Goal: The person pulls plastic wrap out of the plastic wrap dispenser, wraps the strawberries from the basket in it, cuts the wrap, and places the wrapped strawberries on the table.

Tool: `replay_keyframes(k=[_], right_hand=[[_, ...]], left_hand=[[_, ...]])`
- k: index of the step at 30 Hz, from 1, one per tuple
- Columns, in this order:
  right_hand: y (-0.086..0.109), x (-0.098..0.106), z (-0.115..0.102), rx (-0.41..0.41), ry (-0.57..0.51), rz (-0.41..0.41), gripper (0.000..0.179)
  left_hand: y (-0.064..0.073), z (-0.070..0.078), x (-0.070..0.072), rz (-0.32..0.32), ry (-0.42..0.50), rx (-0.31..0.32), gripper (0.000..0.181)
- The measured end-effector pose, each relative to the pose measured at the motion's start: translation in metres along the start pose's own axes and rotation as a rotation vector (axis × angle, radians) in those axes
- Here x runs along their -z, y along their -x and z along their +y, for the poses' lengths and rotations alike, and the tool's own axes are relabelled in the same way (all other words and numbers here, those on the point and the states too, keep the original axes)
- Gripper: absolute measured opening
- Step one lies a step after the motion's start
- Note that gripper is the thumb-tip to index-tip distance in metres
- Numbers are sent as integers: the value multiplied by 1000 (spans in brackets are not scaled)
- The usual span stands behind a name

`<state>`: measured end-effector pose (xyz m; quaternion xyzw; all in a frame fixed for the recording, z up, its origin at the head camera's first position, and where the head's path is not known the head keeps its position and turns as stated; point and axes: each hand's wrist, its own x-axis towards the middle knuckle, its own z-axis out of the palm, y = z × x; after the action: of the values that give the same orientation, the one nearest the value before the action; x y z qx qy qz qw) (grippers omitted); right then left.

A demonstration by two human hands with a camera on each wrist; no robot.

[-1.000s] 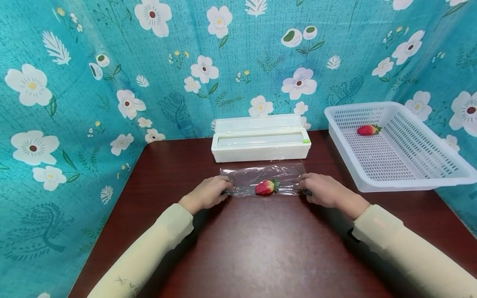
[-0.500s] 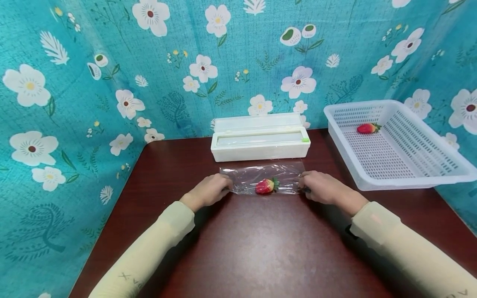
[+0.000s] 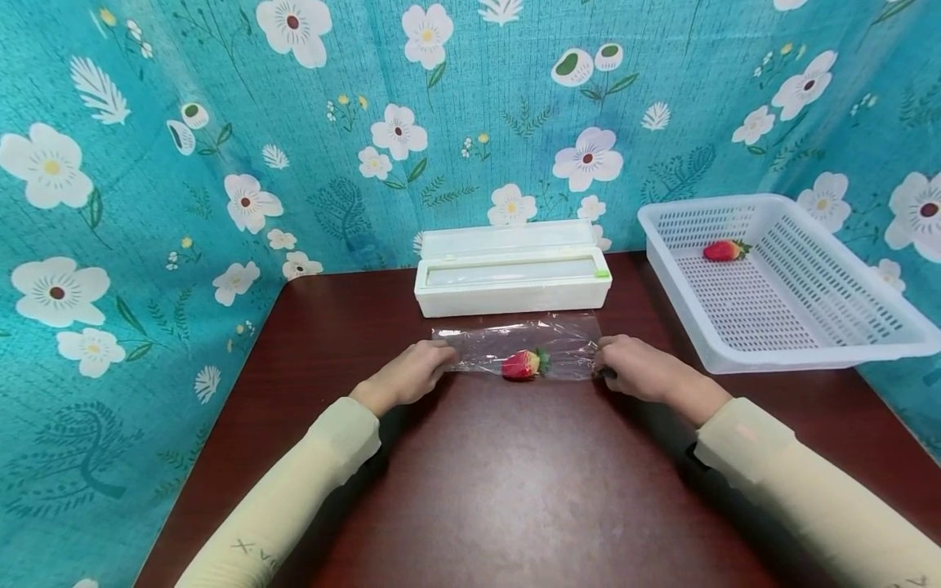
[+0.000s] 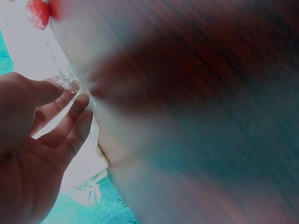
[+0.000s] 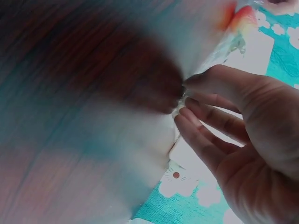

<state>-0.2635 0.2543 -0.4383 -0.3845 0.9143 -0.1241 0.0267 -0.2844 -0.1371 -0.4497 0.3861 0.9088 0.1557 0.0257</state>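
Note:
A clear strip of plastic wrap [image 3: 481, 349] stretches between the two hands, close over the dark table. At its near edge lies a red strawberry [image 3: 520, 365] with green leaves, glossy film showing around it. The left hand [image 3: 419, 371] pinches the wrap's left end; in the left wrist view its thumb and fingertips [image 4: 83, 100] meet at crinkled film. The right hand [image 3: 635, 367] pinches the other end, where the wrap bunches into creases. Its thumb and fingers [image 5: 201, 135] curl in at the film's edge in the right wrist view.
Behind the wrap stands a white plastic-wrap dispenser box [image 3: 515, 298] with its lid raised. A white perforated basket [image 3: 742, 359] at the right holds another strawberry [image 3: 724, 251]. Floral teal cloth [image 3: 331, 122] hangs behind the dark wooden table [image 3: 500, 490].
The wrap's near edge and the strawberry have shifted slightly away, toward the dispenser box. Both hands keep their pinch on the wrap's ends and have barely moved.

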Motion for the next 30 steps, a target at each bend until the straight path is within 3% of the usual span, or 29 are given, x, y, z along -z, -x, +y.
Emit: replay_keyframes(k=[6,17,22,30], right_hand=[[0,-4,3,3,49,46,17],[1,-4,5,-54,-11,86,20],[2,-3,6,-63,-14,76,26],[1,-5,9,-60,-22,77,23]], left_hand=[[-1,0,0,-13,0,14,17],[1,1,0,-58,19,43,21],[-1,1,1,-69,13,37,24],[-2,-1,-1,-23,10,-17,12]])
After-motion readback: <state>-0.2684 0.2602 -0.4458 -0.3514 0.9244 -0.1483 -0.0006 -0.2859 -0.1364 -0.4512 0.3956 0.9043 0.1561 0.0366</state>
